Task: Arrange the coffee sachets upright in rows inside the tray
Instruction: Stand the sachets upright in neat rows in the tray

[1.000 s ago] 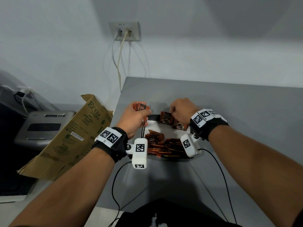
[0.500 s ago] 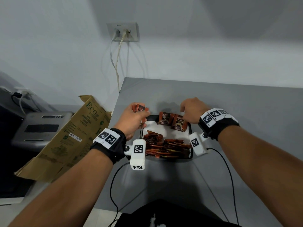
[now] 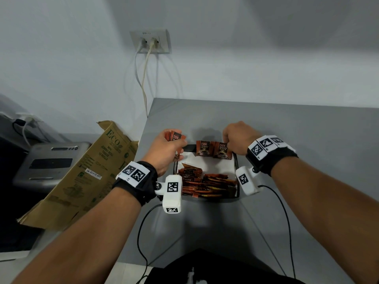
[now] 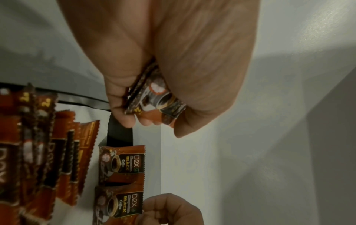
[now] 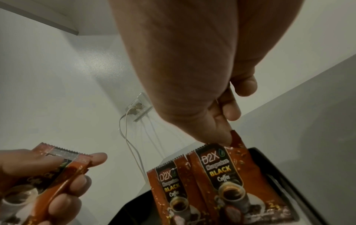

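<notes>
A black-rimmed tray [image 3: 213,167] with a white liner sits on the grey table. Two brown coffee sachets [image 3: 203,148] [image 3: 222,150] stand upright side by side against its far wall. Several more sachets [image 3: 205,185] lie in a loose pile at its near end. My right hand [image 3: 226,140] pinches the top corner of the right upright sachet [image 5: 227,175]. Just left of the tray's far corner, my left hand [image 3: 180,144] grips a small stack of sachets [image 4: 154,97], held above the rim.
A folded cardboard box [image 3: 86,175] leans off the table's left edge, beside a grey device [image 3: 49,162]. A wall socket [image 3: 150,41] with two white cables hangs behind the table. Black cables [image 3: 143,232] run from my wrists across the near table.
My right hand has shifted right, from over the two sachets to the right one's top edge, uncovering both standing sachets. The left hand has kept its stack in about the same place.
</notes>
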### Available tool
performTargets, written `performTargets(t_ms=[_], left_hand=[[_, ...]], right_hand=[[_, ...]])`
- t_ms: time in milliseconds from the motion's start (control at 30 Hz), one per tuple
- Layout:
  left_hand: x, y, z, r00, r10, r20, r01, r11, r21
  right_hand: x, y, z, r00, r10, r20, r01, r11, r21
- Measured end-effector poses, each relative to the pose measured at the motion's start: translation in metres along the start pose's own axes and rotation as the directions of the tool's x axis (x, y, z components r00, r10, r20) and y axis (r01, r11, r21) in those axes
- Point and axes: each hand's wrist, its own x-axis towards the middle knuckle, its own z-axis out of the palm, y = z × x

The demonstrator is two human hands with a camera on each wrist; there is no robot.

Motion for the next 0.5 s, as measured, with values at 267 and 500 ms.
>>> performTargets(t_ms=[267, 500], left_hand=[[-0.005, 0.004, 0.0, 0.997, -0.02, 0.074, 0.024, 0.998, -0.057], [-0.005, 0.01, 0.007, 0.976, 0.072, 0.206, -0.054, 0.994, -0.091]], right_hand=[[-0.007, -0.005, -0.019, 0.993, -0.051, -0.104, 0.062, 0.993, 0.103], [-0.012, -0.066, -0.053, 0.948, -0.295, -0.121, 0.318, 0.861, 0.397]])
